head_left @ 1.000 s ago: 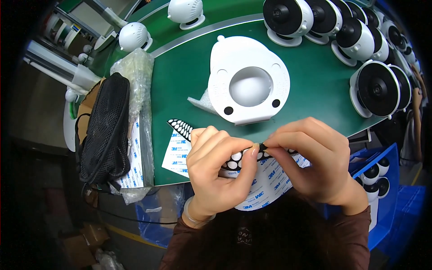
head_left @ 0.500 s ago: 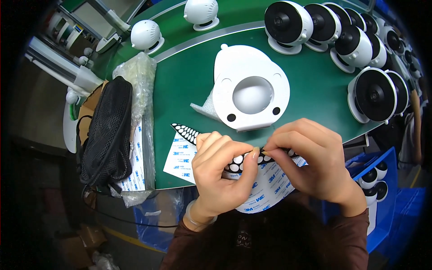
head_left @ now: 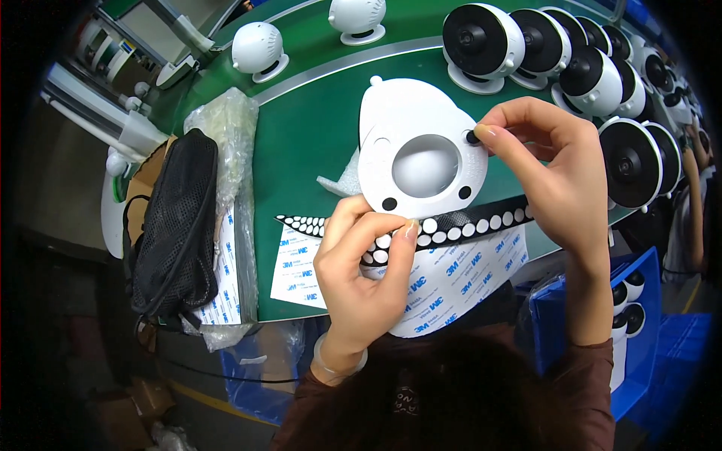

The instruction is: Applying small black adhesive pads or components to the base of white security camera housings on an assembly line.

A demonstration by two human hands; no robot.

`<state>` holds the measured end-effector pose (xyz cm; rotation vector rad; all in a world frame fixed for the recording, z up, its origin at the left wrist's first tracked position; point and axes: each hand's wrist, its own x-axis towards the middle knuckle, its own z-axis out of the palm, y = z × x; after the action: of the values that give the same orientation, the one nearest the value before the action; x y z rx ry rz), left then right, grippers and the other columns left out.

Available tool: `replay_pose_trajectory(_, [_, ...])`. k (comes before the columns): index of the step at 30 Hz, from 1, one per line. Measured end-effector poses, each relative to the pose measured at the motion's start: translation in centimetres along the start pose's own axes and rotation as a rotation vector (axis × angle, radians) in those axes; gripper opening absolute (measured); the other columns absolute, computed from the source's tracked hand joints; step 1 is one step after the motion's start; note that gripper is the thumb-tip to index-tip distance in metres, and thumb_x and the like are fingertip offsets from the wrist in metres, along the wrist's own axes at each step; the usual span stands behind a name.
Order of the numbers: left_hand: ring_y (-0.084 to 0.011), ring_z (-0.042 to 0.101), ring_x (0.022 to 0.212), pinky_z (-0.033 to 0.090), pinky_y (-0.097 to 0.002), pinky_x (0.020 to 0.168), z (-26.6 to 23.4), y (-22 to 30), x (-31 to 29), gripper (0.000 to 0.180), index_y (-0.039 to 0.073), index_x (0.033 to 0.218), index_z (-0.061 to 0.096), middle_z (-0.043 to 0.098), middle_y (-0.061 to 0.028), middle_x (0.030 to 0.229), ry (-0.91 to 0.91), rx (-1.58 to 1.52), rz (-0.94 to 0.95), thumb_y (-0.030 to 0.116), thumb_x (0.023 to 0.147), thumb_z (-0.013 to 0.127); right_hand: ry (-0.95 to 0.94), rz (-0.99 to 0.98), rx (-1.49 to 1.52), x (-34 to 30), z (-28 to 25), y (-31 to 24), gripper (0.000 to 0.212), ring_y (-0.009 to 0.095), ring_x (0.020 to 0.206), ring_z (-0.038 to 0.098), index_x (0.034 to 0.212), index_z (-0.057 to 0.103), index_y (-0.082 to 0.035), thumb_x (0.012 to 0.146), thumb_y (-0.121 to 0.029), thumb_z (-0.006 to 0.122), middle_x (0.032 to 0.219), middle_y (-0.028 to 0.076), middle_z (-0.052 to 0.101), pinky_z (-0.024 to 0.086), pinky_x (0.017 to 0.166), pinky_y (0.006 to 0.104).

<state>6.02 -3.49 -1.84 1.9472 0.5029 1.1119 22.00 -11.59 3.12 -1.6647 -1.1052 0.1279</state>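
A white plastic device (head_left: 406, 109) with a round opening stands tilted on the green table. Two black round pads sit on its face near the lower edge. At its right edge, my right hand (head_left: 560, 161) pinches another small black round pad (head_left: 472, 137) between thumb and forefinger, touching a spot on the face. My left hand (head_left: 361, 263) is closed on a black strip (head_left: 481, 225) covered with white dots, thumb against forefinger. Beneath the strip lies a white backing sheet (head_left: 451, 282) with blue print, partly covered by my left hand.
Several white devices with black fronts (head_left: 481, 45) crowd the right back. Two white round ones (head_left: 258, 51) stand at the far left. A black mesh pouch (head_left: 177, 218) and bubble wrap (head_left: 226, 124) lie along the left edge. A blue bin (head_left: 639, 361) is at the lower right.
My right hand has left the strip and moved up and right to the device's edge with a black pad. My left hand stays on the strip, slightly lower.
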Motion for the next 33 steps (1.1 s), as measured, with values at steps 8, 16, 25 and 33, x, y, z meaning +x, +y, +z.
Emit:
replay_pose_trajectory(8, [-0.0167, 0.048, 0.073, 0.036, -0.0258, 0.065, 0.05, 0.02, 0.12, 0.004, 0.001, 0.075, 0.063, 0.058, -0.0080, 0.081, 0.009, 0.059, 0.011, 0.001, 0.071, 0.064, 0.017, -0.030, -0.069, -0.07, 0.22, -0.04, 0.012, 0.009, 0.068, 0.059, 0.079, 0.063, 0.001, 0.078, -0.010, 0.062, 0.073, 0.004, 0.063, 0.045, 0.062, 0.0191])
replay_pose_trajectory(16, [-0.0168, 0.048, 0.072, 0.036, -0.0257, 0.065, 0.11, -0.03, 0.05, 0.004, 0.000, 0.075, 0.063, 0.058, -0.0086, 0.081, 0.024, 0.013, -0.006, 0.001, 0.071, 0.064, 0.050, -0.033, -0.099, -0.24, 0.60, -0.17, 0.011, 0.008, 0.068, 0.058, 0.079, 0.063, 0.000, 0.077, -0.011, 0.062, 0.073, 0.003, 0.062, 0.044, 0.058, 0.0186])
replay_pose_trajectory(25, [-0.0160, 0.048, 0.073, 0.036, -0.0248, 0.064, -0.11, -0.16, 0.02, 0.004, -0.001, 0.075, 0.063, 0.057, -0.0090, 0.081, 0.014, 0.004, -0.006, 0.001, 0.072, 0.064, 0.030, -0.032, -0.074, -0.30, 0.51, -0.28, 0.010, 0.007, 0.067, 0.056, 0.079, 0.062, 0.001, 0.077, -0.009, 0.061, 0.075, 0.003, 0.061, 0.043, 0.053, 0.0171])
replay_pose_trajectory(33, [-0.0159, 0.048, 0.073, 0.036, -0.0246, 0.063, -0.09, -0.15, 0.04, 0.004, -0.001, 0.075, 0.062, 0.057, -0.0088, 0.080, 0.012, -0.009, -0.020, 0.001, 0.072, 0.064, 0.027, -0.014, -0.091, -0.33, 0.44, -0.41, 0.010, 0.008, 0.067, 0.055, 0.077, 0.062, 0.001, 0.076, -0.010, 0.061, 0.074, 0.003, 0.061, 0.043, 0.055, 0.0179])
